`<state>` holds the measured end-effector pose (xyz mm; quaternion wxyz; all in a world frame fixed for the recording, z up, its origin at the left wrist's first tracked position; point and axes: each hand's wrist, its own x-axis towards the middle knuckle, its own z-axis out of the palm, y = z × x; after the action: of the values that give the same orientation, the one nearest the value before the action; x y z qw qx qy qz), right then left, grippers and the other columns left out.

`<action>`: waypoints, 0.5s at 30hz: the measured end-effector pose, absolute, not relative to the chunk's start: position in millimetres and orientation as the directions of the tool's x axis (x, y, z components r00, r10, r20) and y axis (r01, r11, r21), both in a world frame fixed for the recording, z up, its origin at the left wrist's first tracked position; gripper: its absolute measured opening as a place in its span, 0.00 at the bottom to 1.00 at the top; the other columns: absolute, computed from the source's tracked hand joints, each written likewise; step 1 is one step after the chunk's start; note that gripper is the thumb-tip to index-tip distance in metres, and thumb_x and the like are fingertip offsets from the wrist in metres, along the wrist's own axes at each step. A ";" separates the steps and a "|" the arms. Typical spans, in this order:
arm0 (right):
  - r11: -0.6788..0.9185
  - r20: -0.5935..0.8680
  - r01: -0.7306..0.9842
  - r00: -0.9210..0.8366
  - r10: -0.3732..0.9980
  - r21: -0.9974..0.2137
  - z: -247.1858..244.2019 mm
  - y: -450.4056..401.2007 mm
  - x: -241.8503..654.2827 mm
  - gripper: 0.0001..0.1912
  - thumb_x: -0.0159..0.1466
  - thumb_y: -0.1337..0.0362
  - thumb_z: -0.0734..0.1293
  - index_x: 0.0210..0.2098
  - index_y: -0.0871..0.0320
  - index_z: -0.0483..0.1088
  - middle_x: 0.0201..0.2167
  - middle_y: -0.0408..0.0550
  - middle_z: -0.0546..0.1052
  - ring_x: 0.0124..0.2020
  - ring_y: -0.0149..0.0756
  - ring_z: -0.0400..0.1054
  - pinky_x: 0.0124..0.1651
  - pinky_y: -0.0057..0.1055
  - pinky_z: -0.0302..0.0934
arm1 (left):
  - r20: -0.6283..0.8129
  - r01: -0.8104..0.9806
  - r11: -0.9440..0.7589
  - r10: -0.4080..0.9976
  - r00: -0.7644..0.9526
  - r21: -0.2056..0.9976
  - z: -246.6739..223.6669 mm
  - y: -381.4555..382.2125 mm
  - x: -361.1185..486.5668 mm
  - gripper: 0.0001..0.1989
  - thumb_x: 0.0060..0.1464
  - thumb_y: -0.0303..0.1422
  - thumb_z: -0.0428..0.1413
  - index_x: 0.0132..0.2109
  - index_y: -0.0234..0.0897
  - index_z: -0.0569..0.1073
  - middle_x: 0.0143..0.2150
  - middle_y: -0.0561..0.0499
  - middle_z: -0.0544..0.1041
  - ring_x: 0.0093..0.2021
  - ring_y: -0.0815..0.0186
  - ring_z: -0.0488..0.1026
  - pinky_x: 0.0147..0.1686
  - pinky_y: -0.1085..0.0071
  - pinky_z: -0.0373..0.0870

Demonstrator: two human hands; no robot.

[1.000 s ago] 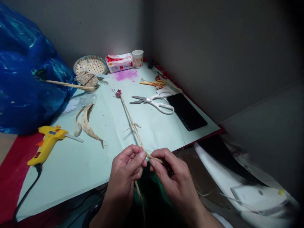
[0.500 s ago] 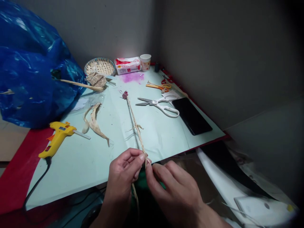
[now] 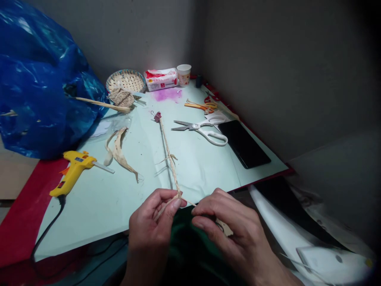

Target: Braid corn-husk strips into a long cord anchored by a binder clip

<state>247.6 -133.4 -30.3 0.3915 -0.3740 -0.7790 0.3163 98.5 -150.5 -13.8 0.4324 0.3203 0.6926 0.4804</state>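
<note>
A thin, pale braided cord (image 3: 170,155) runs taut from a dark red binder clip (image 3: 157,116) on the table towards me. Short loose ends stick out near its middle. My left hand (image 3: 157,216) is closed, pinching the near end of the braid between thumb and fingers just past the table edge. From there a single pale strand (image 3: 188,201) stretches right to my right hand (image 3: 230,222), whose fingertips are closed on it. The rest of that strand is hidden by my fingers.
White-handled scissors (image 3: 198,129) lie beyond my hands, beside a black phone-like slab (image 3: 245,143). Left are dried husk strips (image 3: 119,153), a yellow glue gun (image 3: 73,169) and a big blue bag (image 3: 44,87). A basket (image 3: 126,80), tissue pack (image 3: 161,79) and paper cup (image 3: 183,74) stand behind.
My right hand has moved right, away from my left, drawing a strand out sideways. My left hand keeps its pinch on the braid, shifted slightly left. The view has shifted slightly.
</note>
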 end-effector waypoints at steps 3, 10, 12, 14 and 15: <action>0.407 0.248 0.408 -0.389 0.887 -0.817 -33.3 -127.8 250.4 0.02 0.66 0.66 0.66 0.35 0.56 0.68 0.34 0.46 0.74 0.38 0.36 0.68 0.40 0.32 0.63 | -0.228 0.142 0.340 0.834 -0.503 0.930 -16.9 -152.6 100.0 0.03 0.45 0.32 0.64 0.28 0.41 0.77 0.25 0.52 0.80 0.27 0.61 0.76 0.28 0.72 0.68; 0.255 0.074 0.352 -0.453 0.888 -0.901 -30.1 -112.3 228.9 0.07 0.68 0.66 0.61 0.46 0.54 0.67 0.41 0.46 0.75 0.42 0.35 0.69 0.46 0.31 0.63 | 0.065 0.420 0.204 0.836 -0.544 0.884 -20.2 -153.3 102.7 0.09 0.45 0.25 0.61 0.27 0.47 0.77 0.24 0.56 0.78 0.26 0.62 0.72 0.32 0.71 0.64; 0.155 -0.022 0.299 -0.515 0.857 -0.942 -28.4 -110.0 222.8 0.07 0.70 0.65 0.58 0.42 0.54 0.68 0.36 0.42 0.75 0.37 0.31 0.69 0.42 0.27 0.62 | 0.036 0.451 0.237 0.855 -0.517 0.860 -18.6 -154.3 101.5 0.09 0.47 0.27 0.60 0.28 0.49 0.77 0.24 0.56 0.77 0.26 0.62 0.72 0.32 0.71 0.63; 0.079 -0.082 0.284 -0.515 0.853 -0.956 -29.0 -109.5 218.6 0.09 0.71 0.63 0.57 0.41 0.54 0.68 0.36 0.41 0.74 0.37 0.30 0.68 0.41 0.26 0.61 | -0.014 0.453 0.271 0.870 -0.493 0.849 -17.9 -155.9 98.7 0.08 0.49 0.29 0.58 0.30 0.50 0.78 0.26 0.56 0.78 0.27 0.62 0.72 0.32 0.71 0.63; 0.056 -0.100 0.283 -0.508 0.855 -0.958 -30.1 -109.9 217.1 0.10 0.71 0.63 0.56 0.41 0.54 0.68 0.36 0.41 0.74 0.38 0.30 0.68 0.42 0.26 0.61 | -0.043 0.435 0.283 0.874 -0.484 0.855 -18.2 -157.0 96.7 0.07 0.50 0.30 0.58 0.30 0.51 0.78 0.27 0.55 0.79 0.28 0.61 0.72 0.32 0.71 0.64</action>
<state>217.1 -109.9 -30.1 0.2633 -0.4201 -0.6771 0.5437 96.7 -157.0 -18.2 0.2655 0.4332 0.7557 0.4132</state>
